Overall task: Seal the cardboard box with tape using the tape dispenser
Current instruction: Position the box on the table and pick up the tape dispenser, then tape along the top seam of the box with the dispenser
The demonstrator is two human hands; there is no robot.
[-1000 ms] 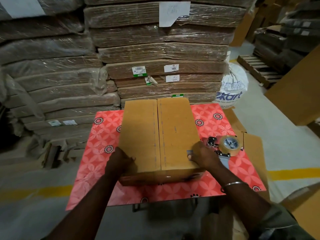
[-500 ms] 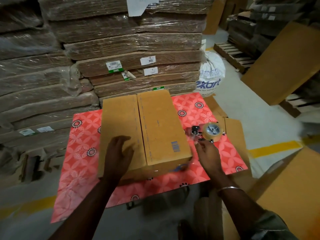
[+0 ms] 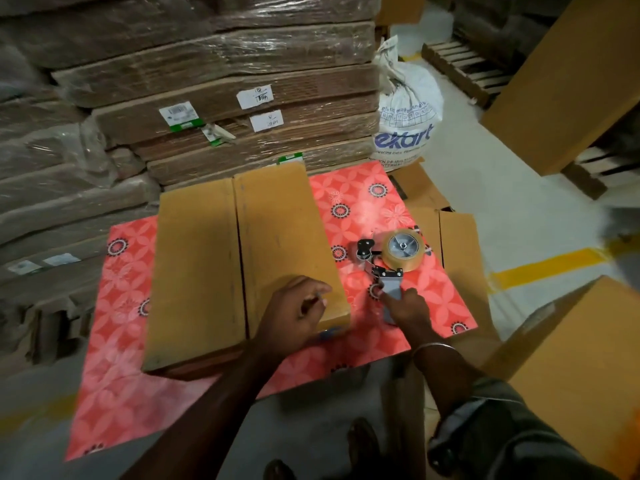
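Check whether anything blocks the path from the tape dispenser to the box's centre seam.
Only the left hand does: it rests on the cardboard box's near right corner, between the tape dispenser under the right hand and the seam. The rest of the seam is bare.

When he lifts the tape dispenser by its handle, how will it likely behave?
The tape dispenser is probably rigid, going by its metal frame. The full tape roll sits far from the handle under the right hand, so it is likely front-heavy. Lying flat, it should not roll.
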